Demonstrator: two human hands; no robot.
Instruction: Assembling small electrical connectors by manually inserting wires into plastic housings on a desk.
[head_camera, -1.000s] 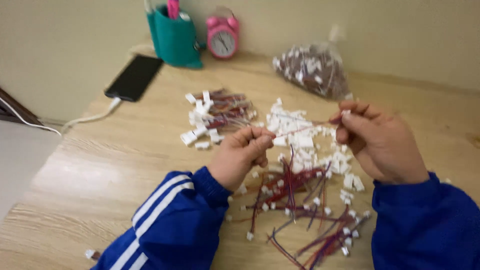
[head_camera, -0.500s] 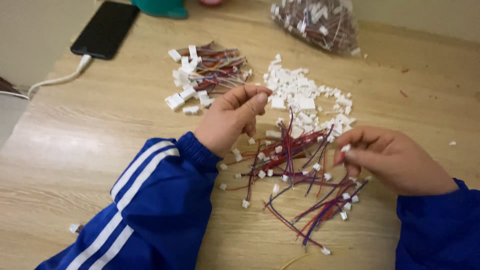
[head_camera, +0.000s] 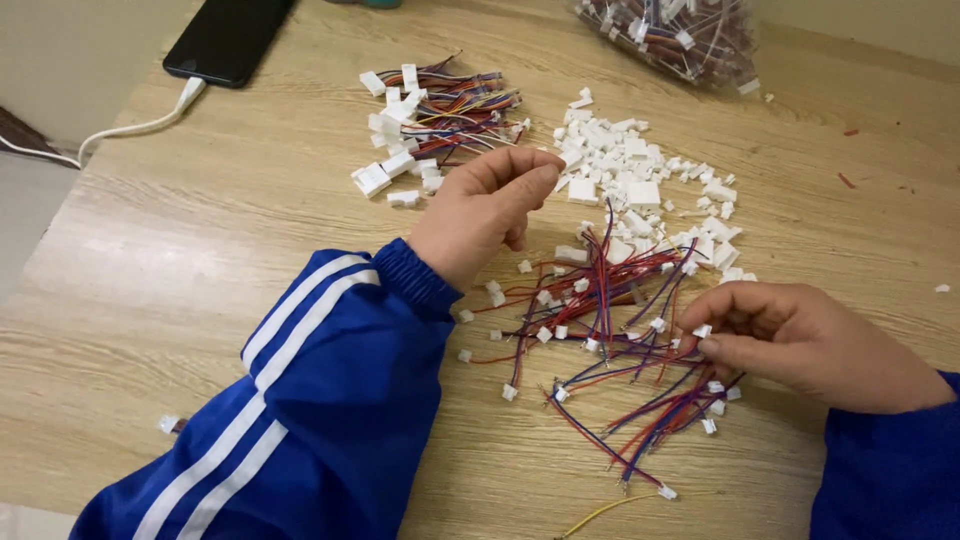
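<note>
Pinching, seemingly: right hand (head_camera: 800, 340) among loose wires (head_camera: 610, 320)

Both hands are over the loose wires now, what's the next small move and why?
Probably pinch one lead out with the right hand: its fingers already rest at the edge of the tangle of red and purple wires, touching a small white plug. The left hand hangs raised above the table with fingertips pinched together; whether it holds anything is unclear. The pile of white housings lies just beyond.

Black phone (head_camera: 230, 38) with white cable (head_camera: 130, 128) at the table's (head_camera: 200, 260) far-left edge; clear bag (head_camera: 670, 35) of wired connectors far right.
</note>
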